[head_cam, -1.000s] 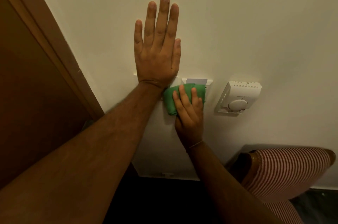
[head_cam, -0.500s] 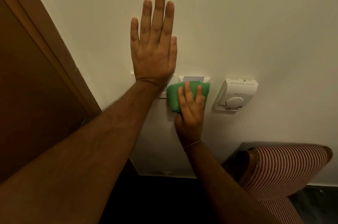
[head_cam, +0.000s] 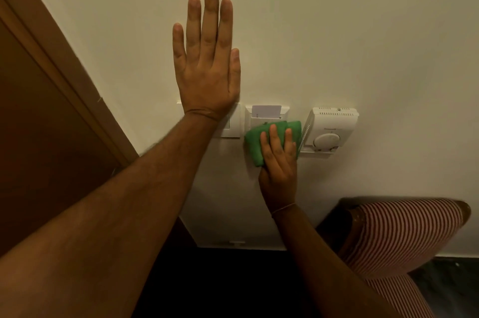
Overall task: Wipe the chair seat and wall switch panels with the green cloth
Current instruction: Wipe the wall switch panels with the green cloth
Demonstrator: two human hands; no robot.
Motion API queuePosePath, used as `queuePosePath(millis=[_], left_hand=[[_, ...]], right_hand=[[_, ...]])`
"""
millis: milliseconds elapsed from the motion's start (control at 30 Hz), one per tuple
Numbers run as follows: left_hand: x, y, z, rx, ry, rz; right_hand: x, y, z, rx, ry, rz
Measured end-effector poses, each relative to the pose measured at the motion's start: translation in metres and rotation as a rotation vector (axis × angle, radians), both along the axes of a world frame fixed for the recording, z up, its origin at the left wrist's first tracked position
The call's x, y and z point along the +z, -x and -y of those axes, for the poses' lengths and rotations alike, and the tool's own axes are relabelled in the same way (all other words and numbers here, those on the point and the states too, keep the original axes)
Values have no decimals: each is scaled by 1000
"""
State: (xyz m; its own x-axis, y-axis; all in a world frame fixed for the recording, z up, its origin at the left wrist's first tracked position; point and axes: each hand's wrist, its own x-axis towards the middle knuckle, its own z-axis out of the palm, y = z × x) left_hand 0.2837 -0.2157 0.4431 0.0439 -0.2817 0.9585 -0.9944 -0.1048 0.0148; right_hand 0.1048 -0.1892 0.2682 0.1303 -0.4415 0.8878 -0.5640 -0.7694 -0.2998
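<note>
My left hand point(head_cam: 207, 63) lies flat on the cream wall, fingers straight and pointing up, its wrist over the top of a white switch panel point(head_cam: 232, 125). My right hand point(head_cam: 278, 159) presses the folded green cloth point(head_cam: 255, 141) against the lower part of the white key-card panel point(head_cam: 267, 112), whose card slot shows above the cloth. The cloth's right edge touches the white thermostat point(head_cam: 329, 131). The red-and-white striped chair point(head_cam: 399, 234) stands low at the right, against the wall.
A brown wooden door and its frame point(head_cam: 59, 89) run diagonally along the left. A white skirting board point(head_cam: 233, 243) meets the dark floor point(head_cam: 220, 284) below the panels.
My right hand has slid the green cloth to the right, from the gap between the panels across the key-card panel toward the thermostat. My left hand stays flat on the wall.
</note>
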Motion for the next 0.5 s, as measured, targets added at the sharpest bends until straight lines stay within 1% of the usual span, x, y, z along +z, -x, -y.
queuePosePath(millis=[67,100,233,367,500], left_hand=[[-1,0,1,0,10,-4],[-1,0,2,-4,6,-7],[-3,0,3,-20,-20,-19],[-2,1,0,-23,-36,-25],[2,2,-2,-13,-48,-29]], right_hand=[[5,-17,-4,9,-20,13],[7,-25,-5,25,-20,-15],[10,-43,-4,110,53,-195],[0,-18,5,61,70,-231],[-17,17,6,-8,-9,-187]])
